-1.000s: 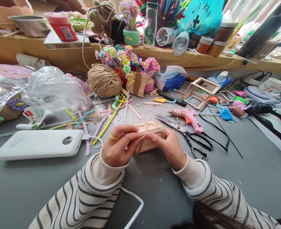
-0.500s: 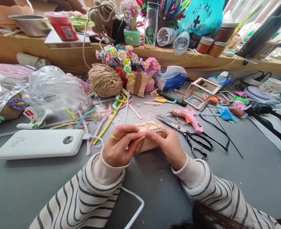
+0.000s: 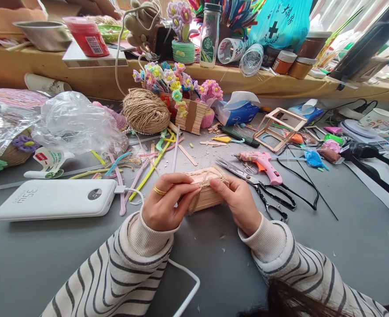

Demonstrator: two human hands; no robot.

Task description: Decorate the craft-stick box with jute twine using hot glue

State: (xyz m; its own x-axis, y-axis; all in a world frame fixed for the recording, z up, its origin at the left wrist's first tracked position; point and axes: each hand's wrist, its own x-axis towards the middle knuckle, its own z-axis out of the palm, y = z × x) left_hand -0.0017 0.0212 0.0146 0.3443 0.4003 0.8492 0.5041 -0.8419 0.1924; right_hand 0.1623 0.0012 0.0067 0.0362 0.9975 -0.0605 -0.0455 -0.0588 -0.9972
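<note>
Gray tabletop (image 3: 221,273) backs a pale wooden piece (image 3: 209,201) bearing twine (image 3: 218,172).

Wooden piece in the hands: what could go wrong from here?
Twine on the wooden piece could loosen if the left hand's pinch slips. The scissors lie close beyond the right hand, so a sideways move might knock them. The white cable emerges beside the left sleeve and could snag on it.

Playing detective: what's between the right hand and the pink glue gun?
Black-handled scissors lie between the right hand and glue gun in the head view.
</note>
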